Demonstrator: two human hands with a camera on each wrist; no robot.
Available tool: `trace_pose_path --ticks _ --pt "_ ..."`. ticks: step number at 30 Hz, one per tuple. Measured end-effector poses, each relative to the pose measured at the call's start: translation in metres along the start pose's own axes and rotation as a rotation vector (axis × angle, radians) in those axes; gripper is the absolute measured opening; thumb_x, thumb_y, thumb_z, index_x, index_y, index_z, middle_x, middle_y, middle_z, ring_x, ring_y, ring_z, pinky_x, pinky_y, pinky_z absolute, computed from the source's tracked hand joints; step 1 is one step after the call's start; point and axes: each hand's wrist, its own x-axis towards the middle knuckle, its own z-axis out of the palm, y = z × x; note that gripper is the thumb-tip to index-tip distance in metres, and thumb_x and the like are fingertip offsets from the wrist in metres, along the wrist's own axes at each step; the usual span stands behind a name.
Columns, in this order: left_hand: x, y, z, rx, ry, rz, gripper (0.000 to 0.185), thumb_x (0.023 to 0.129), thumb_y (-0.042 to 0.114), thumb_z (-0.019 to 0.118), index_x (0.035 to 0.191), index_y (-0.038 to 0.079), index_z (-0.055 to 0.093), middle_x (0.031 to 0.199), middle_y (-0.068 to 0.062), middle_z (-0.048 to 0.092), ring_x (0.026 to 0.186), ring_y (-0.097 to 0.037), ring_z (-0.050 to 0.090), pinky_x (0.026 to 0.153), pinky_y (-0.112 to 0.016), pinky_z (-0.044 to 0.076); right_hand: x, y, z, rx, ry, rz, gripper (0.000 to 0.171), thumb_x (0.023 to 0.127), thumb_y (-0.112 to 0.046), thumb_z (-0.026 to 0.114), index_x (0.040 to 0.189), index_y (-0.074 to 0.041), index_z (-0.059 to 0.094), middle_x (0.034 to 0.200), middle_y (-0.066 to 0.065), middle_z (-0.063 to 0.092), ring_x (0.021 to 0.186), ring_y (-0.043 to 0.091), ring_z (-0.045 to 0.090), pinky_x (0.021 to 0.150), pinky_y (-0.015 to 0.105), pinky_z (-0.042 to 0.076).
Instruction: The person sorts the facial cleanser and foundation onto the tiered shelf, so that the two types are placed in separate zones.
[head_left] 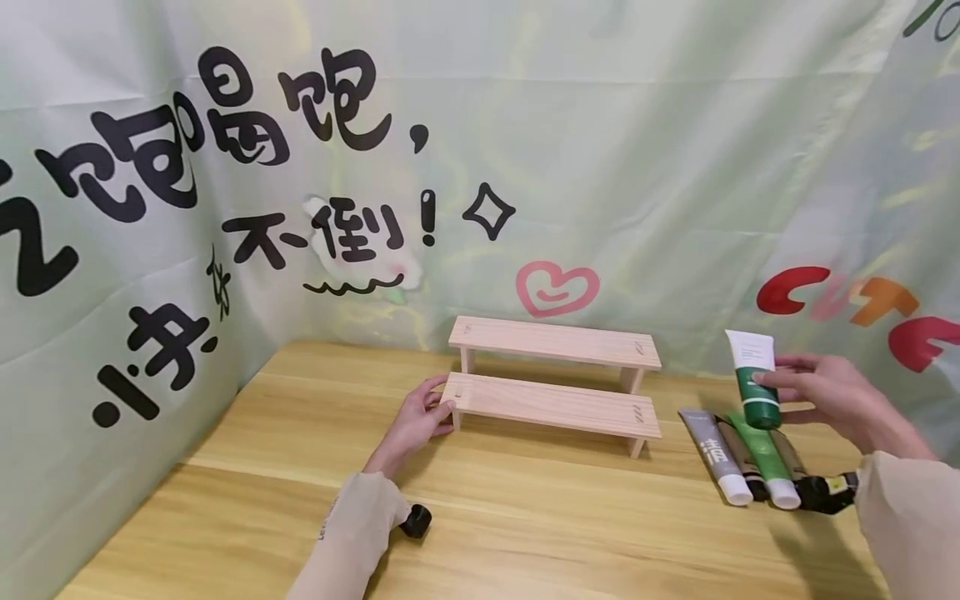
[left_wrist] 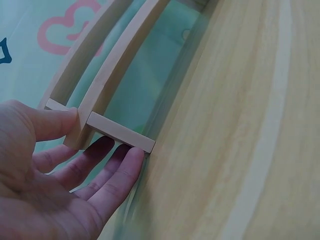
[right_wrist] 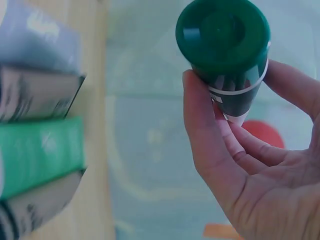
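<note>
A two-step wooden display stand stands on the table near the backdrop. My left hand holds the left end of its lower step; in the left wrist view the thumb lies on the board and the fingers are bent by the leg. My right hand grips a white and green squeeze tube between thumb and fingers, in the air, its green cap pointing down. Below it several tubes lie side by side: a grey one, a green one and brown ones, partly covered.
The wooden table reaches back to a pale green cloth backdrop with black writing and a pink heart. Another side of the cloth runs along the left table edge. A black device sits at the left sleeve.
</note>
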Motion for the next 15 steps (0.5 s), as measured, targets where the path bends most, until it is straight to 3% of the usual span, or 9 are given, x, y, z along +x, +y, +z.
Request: trace_pose_path --ticks 4,15 --pt "-0.001 -0.001 -0.001 0.004 0.031 -0.01 0.048 0.092 -0.002 0.049 0.138 0.005 0.035 0.119 -0.024 0.052 0.1 -0.034 0.056 0.076 -0.041 0.052 0.004 -0.02 0.009 0.025 0.0 -0.037 0.086 0.089 -0.041 0.055 0.136 0.016 0.012 0.12 0.028 0.041 0.086 0.02 0.058 0.076 0.044 0.052" --pt "-0.002 0.001 0.002 0.014 0.013 -0.004 0.047 0.092 -0.002 0.049 0.136 0.004 0.037 0.119 -0.025 0.052 0.101 -0.036 0.055 0.077 -0.043 0.052 0.008 -0.048 0.028 0.082 0.028 -0.075 0.084 0.088 -0.037 0.059 0.137 0.014 0.014 0.124 0.03 0.035 0.088 0.024 0.057 0.075 0.043 0.052"
